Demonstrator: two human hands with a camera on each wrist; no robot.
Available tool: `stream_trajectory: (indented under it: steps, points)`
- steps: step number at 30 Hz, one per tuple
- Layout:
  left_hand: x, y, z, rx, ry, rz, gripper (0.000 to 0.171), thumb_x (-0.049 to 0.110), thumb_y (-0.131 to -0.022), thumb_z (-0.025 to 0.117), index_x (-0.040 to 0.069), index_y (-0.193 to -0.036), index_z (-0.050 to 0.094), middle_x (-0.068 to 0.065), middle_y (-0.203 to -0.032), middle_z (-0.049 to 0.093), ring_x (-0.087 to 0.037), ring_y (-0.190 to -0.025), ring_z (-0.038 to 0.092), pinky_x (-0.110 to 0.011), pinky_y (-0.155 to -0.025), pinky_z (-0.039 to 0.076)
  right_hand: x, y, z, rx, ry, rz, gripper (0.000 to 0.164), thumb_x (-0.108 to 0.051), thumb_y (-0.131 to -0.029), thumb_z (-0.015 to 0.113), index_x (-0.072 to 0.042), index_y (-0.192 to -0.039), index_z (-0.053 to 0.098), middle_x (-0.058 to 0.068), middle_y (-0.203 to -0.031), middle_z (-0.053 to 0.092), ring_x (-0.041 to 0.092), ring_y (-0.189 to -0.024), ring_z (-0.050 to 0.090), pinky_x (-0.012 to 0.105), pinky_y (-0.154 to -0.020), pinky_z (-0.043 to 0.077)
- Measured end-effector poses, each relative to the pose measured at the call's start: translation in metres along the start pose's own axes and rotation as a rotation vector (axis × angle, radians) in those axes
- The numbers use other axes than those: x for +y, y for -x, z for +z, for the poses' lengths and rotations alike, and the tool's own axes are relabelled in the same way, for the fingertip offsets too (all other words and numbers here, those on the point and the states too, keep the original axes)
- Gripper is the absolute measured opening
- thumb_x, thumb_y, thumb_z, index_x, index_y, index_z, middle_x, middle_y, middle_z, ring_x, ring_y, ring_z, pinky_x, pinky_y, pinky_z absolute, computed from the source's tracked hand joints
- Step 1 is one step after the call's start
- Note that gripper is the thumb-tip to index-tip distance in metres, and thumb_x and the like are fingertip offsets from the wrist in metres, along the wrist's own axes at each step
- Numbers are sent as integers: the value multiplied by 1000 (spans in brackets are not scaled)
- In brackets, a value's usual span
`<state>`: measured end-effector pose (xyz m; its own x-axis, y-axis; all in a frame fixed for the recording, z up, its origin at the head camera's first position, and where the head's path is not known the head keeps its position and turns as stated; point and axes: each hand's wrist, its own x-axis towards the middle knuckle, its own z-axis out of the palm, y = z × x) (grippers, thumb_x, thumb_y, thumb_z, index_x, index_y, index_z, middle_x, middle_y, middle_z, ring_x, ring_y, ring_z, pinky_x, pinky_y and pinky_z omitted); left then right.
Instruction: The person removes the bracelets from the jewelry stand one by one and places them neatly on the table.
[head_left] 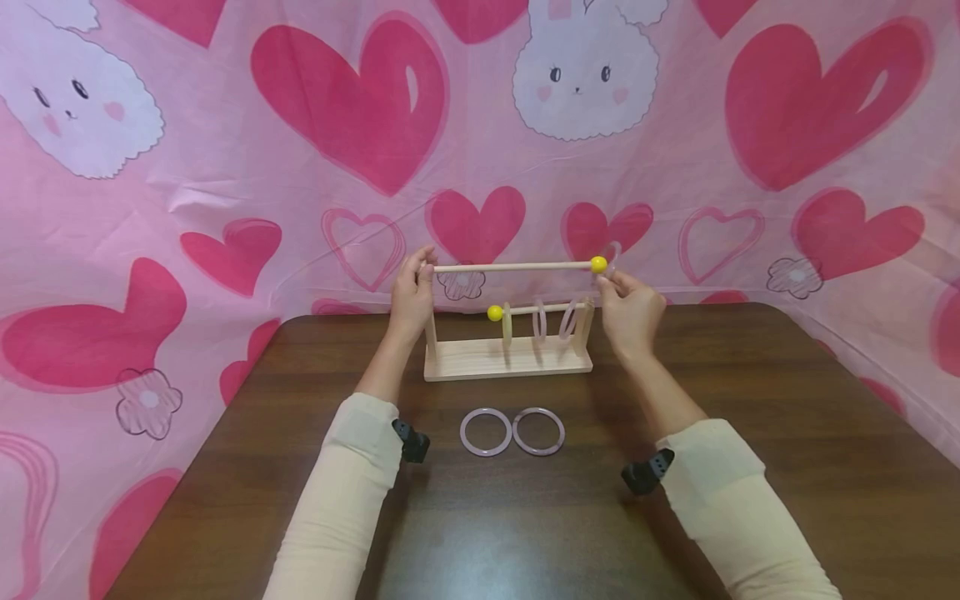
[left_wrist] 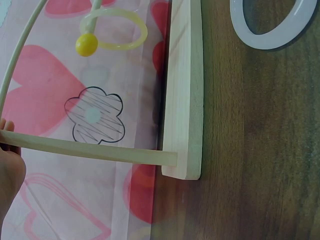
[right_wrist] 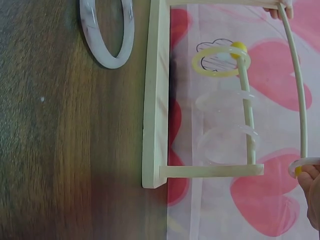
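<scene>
Beyond two loose rings (head_left: 486, 453) at lower centre, the wooden stand (head_left: 510, 360) sits mid-frame, its left post steadied in the left hand's (head_left: 411, 298) grip, while right of centre the right hand (head_left: 633, 317) pinches a pale ring (right_wrist: 309, 161) at the upper rod's yellow ball (head_left: 598, 264), apparently threading it, which calls for easing it leftward over the ball.

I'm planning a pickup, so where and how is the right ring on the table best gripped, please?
Probably pinch the right ring by its right rim from above: it lies flat, open-centred, with the left ring close on its left.
</scene>
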<state>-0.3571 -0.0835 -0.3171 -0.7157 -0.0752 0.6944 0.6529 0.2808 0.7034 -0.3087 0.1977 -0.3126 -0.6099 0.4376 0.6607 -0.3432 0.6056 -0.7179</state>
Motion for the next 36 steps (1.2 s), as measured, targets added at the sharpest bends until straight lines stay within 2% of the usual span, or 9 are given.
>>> stream_trajectory:
  steps: [4,8,13,16,19,23,26,32,36]
  points:
    - [0,0,0,0,-1,-1,31,3,-95,46,-7,-123,52,-24,-112,57,-31,-107,52,-35,-94,40,3,0,-4,1,-6,17,19,-11,-80,69,1,-95,72,14,-88,68,19,-82,67,14,-63,48]
    - [0,0,0,0,-3,6,30,3,-95,46,-7,-123,52,-24,-112,57,-31,-107,52,-35,-93,40,5,1,-9,13,-3,26,17,-11,-80,69,0,-94,73,14,-87,68,16,-79,66,8,-59,44]
    - [-1,-1,0,5,7,3,30,2,-94,46,-7,-122,52,-25,-111,57,-33,-106,52,-36,-93,41,5,2,-14,25,-16,18,16,-11,-81,68,0,-92,73,14,-84,69,-8,-67,57,6,-54,39]
    - [-1,-1,0,6,17,15,30,3,-94,47,-8,-122,52,-25,-110,57,-33,-105,52,-37,-93,41,5,2,-17,30,-27,28,16,-10,-82,67,2,-92,73,15,-84,69,-17,-62,50,5,-53,39]
    - [15,3,-3,-6,24,12,30,-1,-94,46,-12,-121,51,-28,-110,56,-36,-106,51,-40,-94,40,6,2,-19,37,-32,49,17,-9,-83,66,3,-93,72,15,-86,68,-6,-71,61,5,-56,43]
    - [16,3,-3,-10,25,-8,30,-3,-93,45,-14,-121,49,-30,-110,54,-39,-104,51,-43,-94,40,7,1,-23,35,-60,81,20,-8,-84,65,5,-98,70,16,-90,68,16,-84,66,9,-65,48]
    - [-1,0,0,-4,17,-7,30,1,-94,46,-10,-122,50,-27,-111,56,-35,-104,51,-40,-94,40,8,0,-29,13,-105,124,22,-8,-85,64,6,-102,68,18,-93,67,11,-82,66,13,-66,50]
    - [-1,0,0,4,9,8,31,3,-94,46,-7,-123,52,-25,-111,56,-34,-105,52,-37,-94,40,9,-2,-41,-70,-295,269,27,-4,-88,59,11,-111,61,26,-104,61,3,-79,65,17,-68,51]
    - [-2,0,0,8,9,15,31,2,-94,47,-8,-123,51,-25,-110,57,-33,-105,52,-36,-94,40,9,-2,-46,-96,-371,353,30,-3,-88,60,13,-113,59,18,-97,66,2,-76,65,17,-67,51]
